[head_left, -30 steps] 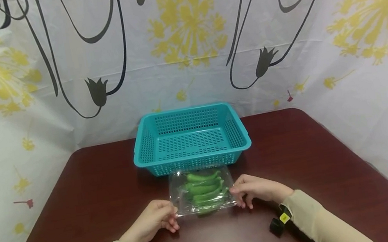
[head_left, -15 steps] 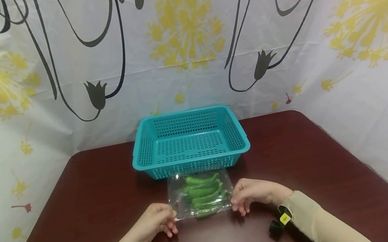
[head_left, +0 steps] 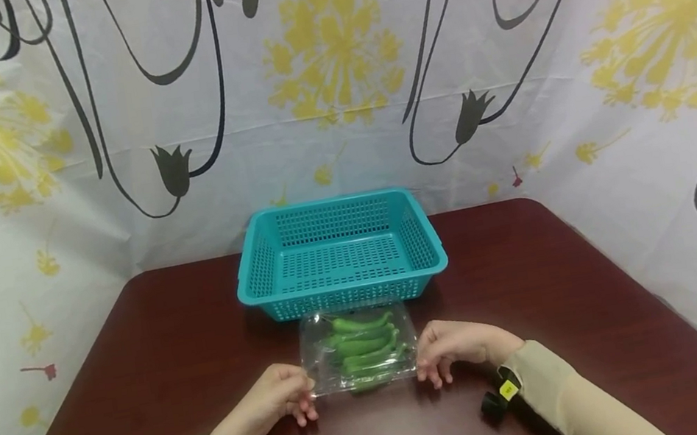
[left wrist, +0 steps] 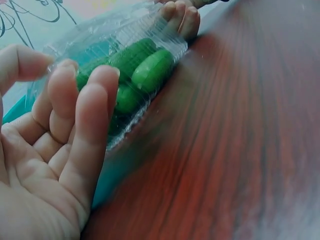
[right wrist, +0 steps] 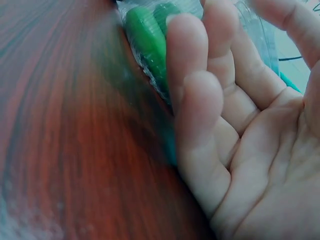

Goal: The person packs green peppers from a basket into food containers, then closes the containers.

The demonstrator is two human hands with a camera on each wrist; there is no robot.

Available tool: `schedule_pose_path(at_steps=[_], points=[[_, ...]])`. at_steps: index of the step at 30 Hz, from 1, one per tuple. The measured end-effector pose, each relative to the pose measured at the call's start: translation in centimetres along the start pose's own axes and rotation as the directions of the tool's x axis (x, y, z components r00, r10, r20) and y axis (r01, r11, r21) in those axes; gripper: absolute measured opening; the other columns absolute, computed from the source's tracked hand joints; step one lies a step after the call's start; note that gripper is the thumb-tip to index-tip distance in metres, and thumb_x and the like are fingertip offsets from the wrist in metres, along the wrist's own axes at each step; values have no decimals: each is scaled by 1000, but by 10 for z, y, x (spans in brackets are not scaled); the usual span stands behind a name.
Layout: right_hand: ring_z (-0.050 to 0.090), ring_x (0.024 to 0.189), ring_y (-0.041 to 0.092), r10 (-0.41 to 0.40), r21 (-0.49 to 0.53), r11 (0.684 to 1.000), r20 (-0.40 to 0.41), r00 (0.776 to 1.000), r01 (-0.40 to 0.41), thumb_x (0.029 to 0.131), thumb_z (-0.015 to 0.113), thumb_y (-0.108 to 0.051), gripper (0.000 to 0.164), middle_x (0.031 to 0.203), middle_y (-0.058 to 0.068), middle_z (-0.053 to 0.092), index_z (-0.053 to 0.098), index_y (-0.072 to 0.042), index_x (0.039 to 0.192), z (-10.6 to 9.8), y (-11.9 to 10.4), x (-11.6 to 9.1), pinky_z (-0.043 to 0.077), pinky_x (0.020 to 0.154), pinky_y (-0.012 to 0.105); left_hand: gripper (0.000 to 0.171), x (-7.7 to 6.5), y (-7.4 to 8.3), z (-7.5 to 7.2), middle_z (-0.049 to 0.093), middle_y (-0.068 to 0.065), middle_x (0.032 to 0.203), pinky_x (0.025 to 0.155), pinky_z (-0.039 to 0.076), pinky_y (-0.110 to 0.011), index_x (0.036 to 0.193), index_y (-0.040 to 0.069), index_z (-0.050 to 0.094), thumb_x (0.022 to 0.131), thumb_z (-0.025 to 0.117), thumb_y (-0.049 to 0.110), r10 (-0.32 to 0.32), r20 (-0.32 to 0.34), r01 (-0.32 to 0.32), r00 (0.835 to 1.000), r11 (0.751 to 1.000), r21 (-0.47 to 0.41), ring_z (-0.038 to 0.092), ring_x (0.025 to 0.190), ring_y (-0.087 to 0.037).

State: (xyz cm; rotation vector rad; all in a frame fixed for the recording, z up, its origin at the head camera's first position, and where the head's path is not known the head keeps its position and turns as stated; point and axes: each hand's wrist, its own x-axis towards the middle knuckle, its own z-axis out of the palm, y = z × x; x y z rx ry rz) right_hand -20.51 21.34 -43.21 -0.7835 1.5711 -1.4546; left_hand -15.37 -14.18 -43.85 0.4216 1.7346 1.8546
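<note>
A clear plastic pack [head_left: 318, 352] holds several long green peppers [head_left: 363, 347], lying side by side across it. My left hand [head_left: 274, 399] pinches its near left corner between thumb and fingers. At the near right corner, my right hand [head_left: 460, 347] pinches the pack the same way. In the left wrist view the pack's crinkled near edge stands close over the table, with rounded pepper [left wrist: 152, 69] ends showing through the film. The right wrist view shows the remaining fingers loosely bent beside the wrapped peppers [right wrist: 145, 37].
A turquoise plastic basket [head_left: 346, 297] with perforated sides stands just beyond the pack, near the table's far edge. The dark red-brown table [head_left: 531, 281] has a wood grain. Behind it hangs a white cloth [head_left: 326, 154] printed with flowers.
My right hand's grip has shifted slightly nearer along the pack's right edge, to the corner. The left hand, pack and basket have hardly moved; the head view tilted slightly.
</note>
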Motion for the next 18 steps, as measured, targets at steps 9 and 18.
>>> schedule_pose_path(at_steps=[9, 18], points=[[67, 69, 13, -13, 41, 999, 82, 997, 10, 92, 59, -9, 35, 74, 4, 68, 59, 25, 100, -12, 3, -3, 55, 59, 24, 22, 0, 1, -15, 64, -4, 73, 55, 54, -26, 78, 5, 65, 95, 54, 13, -63, 100, 62, 993, 998, 8, 66, 65, -14], [67, 78, 21, 74, -344, 923, -280, 957, -172, 94, 63, -19, 25, 91, 12, 71, 71, 1, 107, -41, -13, -42, 57, 68, 35, 38, -32, 23, -57, 67, -18, 94, 70, 57, -35, 108, -14, 60, 99, 56, 23, -48, -157, 78, 987, 979, 190, 67, 88, -28]])
